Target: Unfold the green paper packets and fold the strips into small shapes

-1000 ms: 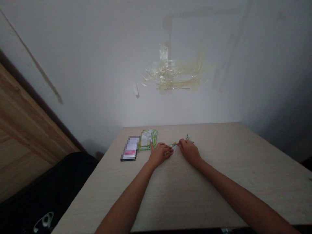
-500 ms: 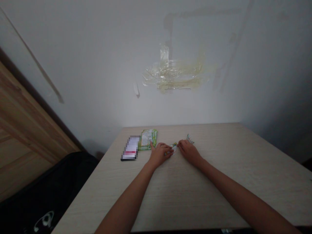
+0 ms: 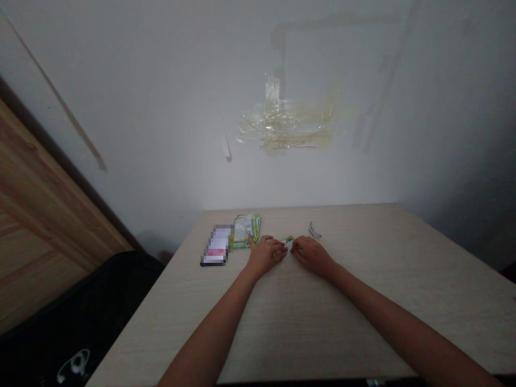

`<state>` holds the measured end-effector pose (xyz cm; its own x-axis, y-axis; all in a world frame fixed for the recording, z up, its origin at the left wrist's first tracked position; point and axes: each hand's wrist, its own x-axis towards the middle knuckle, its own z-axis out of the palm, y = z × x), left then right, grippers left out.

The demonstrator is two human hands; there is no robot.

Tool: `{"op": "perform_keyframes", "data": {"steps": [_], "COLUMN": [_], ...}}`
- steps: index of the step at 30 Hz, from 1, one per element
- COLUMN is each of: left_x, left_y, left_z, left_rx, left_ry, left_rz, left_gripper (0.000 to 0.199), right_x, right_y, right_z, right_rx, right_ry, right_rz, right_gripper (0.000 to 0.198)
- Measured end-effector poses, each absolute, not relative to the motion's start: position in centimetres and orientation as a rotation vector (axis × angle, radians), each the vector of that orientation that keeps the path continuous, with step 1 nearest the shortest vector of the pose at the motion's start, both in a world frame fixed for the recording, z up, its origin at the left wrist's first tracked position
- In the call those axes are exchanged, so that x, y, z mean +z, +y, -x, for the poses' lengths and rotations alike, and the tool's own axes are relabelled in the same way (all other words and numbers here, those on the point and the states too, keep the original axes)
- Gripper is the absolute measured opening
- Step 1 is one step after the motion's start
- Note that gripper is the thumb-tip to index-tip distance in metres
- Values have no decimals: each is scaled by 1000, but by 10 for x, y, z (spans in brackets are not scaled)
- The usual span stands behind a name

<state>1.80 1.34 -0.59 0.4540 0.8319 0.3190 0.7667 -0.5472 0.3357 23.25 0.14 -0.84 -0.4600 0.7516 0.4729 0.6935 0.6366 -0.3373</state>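
Head view: left hand point(image 3: 264, 254) and right hand point(image 3: 311, 253) pinch a light, crinkly sachet point(image 3: 287, 243) by its ends, beside the phone point(image 3: 216, 245).

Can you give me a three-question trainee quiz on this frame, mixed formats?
1. True or false: the left hand and right hand both touch the small packet between them.
2. What lies just left of the stack of green packets? A) a cup B) a phone C) scissors
3. Fill in: a torn scrap lies on the table, beyond the ____ hand.

Key: 1 true; 2 B; 3 right.
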Motion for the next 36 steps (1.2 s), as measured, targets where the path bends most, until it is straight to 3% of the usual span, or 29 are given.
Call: {"op": "perform_keyframes", "data": {"steps": [20,36], "left_x": [-9,-10], "left_y": [15,18], "left_z": [-16,-17], "left_rx": [703,678], "left_ry": [1395,1415], "left_rz": [-2545,-2533], "left_gripper": [20,21], "right_x": [-4,-6], "right_y": [-10,2], "right_z": [-233,-231], "right_rx": [280,30], "right_ry": [-2266,-2190], "right_rz": [1005,1242], "right_gripper": [12,9]}}
